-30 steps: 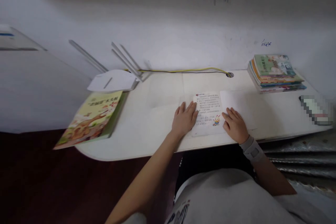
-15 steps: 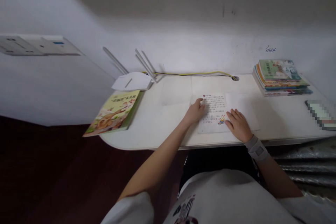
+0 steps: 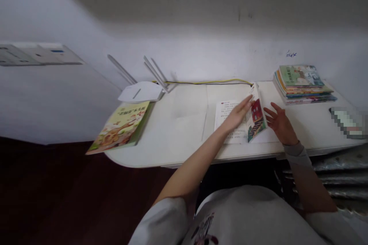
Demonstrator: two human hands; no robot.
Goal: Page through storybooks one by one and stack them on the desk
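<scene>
An open book (image 3: 225, 113) lies on the white table (image 3: 178, 138), its left page flat and printed with text. One part of it (image 3: 257, 116), with a red and green picture, stands up at a slant. My left hand (image 3: 238, 114) is over the book, fingers stretched out against or close to the raised part; contact is hard to make out. On the other side of that part, my right hand (image 3: 278, 122) has its fingers spread and holds nothing. A grey band is round the right wrist.
A green picture book (image 3: 119, 126) overhangs the table's left edge beside a white router (image 3: 140, 92) with antennas. A stack of books (image 3: 303, 84) stands at the back right, and a phone-like object (image 3: 347, 122) lies at the right. Cables run along the wall.
Part of the book has come up off the table and shows a coloured picture. My left hand has moved right across the page. My right hand has shifted right, off the book, fingers spreading.
</scene>
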